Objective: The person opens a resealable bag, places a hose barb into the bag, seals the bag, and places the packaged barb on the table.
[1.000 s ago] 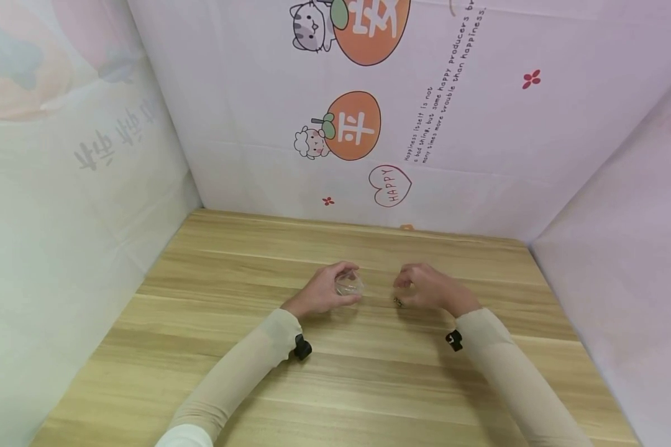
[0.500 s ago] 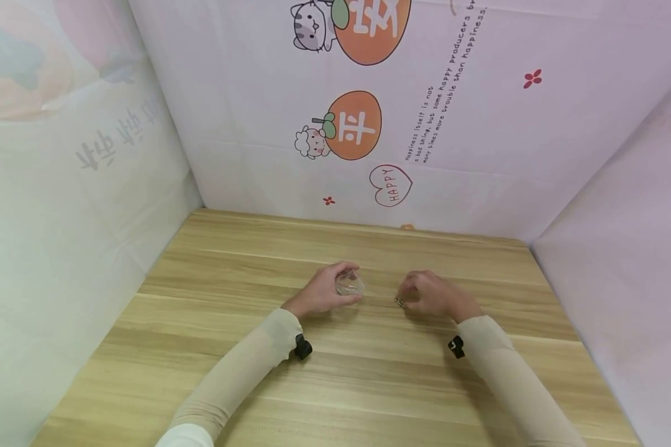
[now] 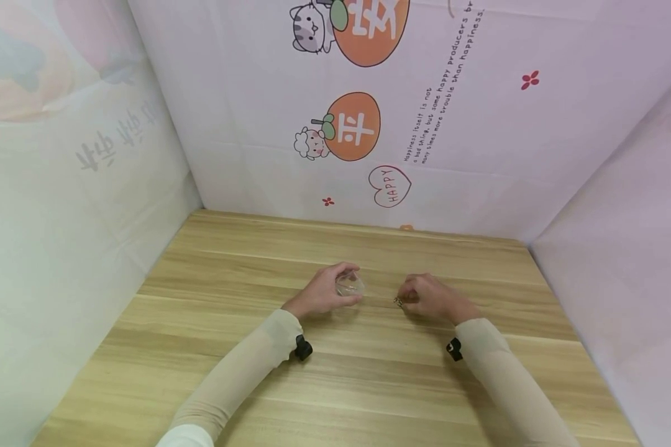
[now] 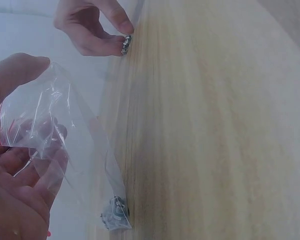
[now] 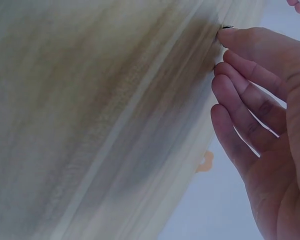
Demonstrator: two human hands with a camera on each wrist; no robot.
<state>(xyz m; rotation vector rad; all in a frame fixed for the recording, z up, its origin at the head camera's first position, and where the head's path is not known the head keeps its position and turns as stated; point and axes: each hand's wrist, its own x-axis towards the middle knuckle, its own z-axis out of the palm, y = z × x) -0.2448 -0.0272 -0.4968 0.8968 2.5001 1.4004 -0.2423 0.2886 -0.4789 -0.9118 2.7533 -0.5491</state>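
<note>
Head view showed the wall's (image 3: 246, 112) "HAPPY" lettering (image 3: 390, 187) and the right hand (image 3: 432, 297) bunched tighter than earlier, left wrist the left hand (image 4: 20, 195) holding a clear bag (image 4: 77, 140) and the right pinching a metal piece (image 4: 126, 45), right wrist its dark edge.

Free gap between clear bag (image 3: 351, 285) and right hand (image 3: 433, 297), wall (image 3: 246, 136) beyond

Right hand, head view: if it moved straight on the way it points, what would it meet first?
Most likely the clear bag in the left hand; heights are hard to judge, so the right hand might brush the table first.
</note>
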